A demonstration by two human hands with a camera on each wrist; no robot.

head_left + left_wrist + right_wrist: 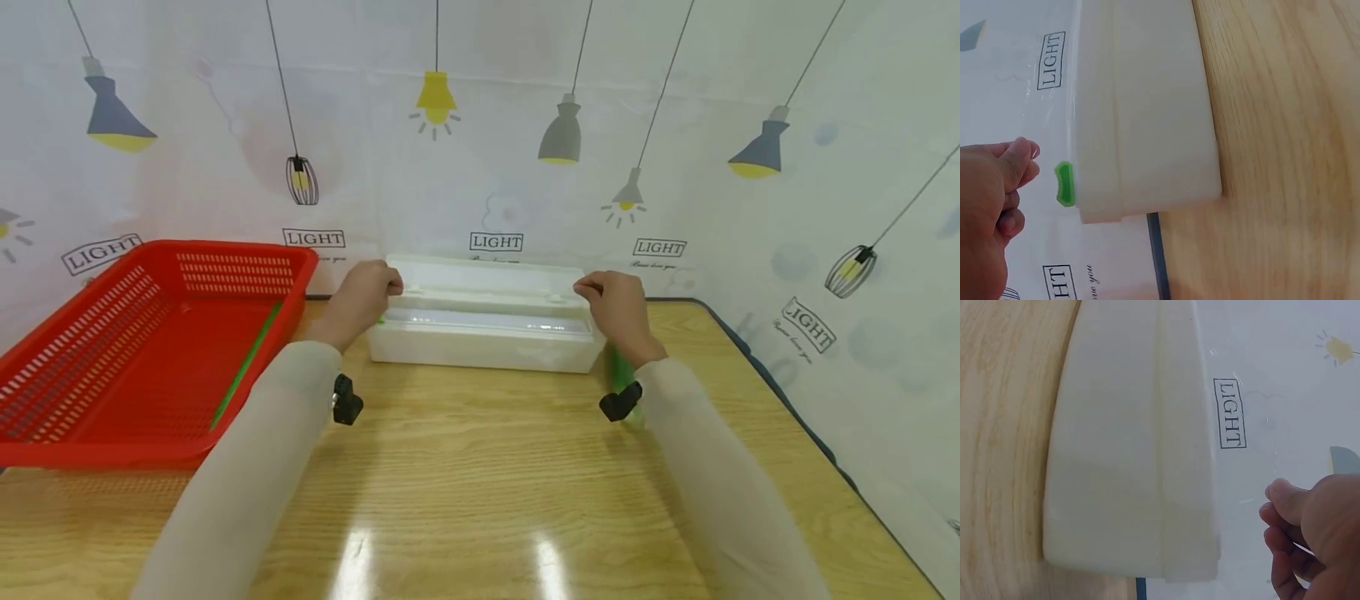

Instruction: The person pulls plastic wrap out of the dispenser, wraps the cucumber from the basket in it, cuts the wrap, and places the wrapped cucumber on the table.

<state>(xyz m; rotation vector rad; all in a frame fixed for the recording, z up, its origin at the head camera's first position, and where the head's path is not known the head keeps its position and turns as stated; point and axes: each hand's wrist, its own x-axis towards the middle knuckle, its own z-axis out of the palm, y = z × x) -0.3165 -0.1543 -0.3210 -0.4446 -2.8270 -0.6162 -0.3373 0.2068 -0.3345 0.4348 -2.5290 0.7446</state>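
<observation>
While the white dispenser box [483,321] rests at the far middle of the bench [480,483], close against the printed backdrop [495,167], both hands are held at its two top corners. The left hand [360,300] is placed at the box's left end, its fingers [1019,162] curled in a pinch; the right hand [618,308] is placed at the right end, its fingers [1285,500] pinched likewise. A sheet of clear film [1254,425] is seen in the wrist views, stretched upward from the box before the backdrop, and each grip appears closed on an edge of that film. A small green tab [1065,184] is visible at the left end of the box. A red basket [142,350] stands at the left of the bench, with a green stick [247,362] lying inside it.

As judged from these views, the film has been drawn out of the box and is held taut; it has not been cut off and has not been laid over anything. The length drawn out cannot be determined.
</observation>
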